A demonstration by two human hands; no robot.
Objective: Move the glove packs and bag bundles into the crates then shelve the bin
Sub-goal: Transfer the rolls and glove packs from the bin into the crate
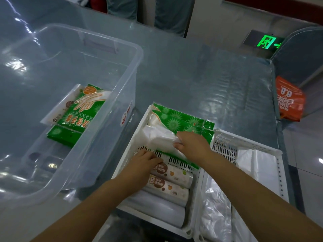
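Right hand (190, 144) grips white bundle (157, 137) over green glove packs (181, 122).

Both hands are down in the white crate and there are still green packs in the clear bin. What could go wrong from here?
1. The green glove packs lie propped over the far rim of the white slotted crate; the right hand tugging the white bag bundle beside them might tip them out.
2. The left hand rests on the slotted divider, so shifting goods could pinch its fingers.
3. Green packs remain in the clear plastic bin; shelving it now would leave them behind.
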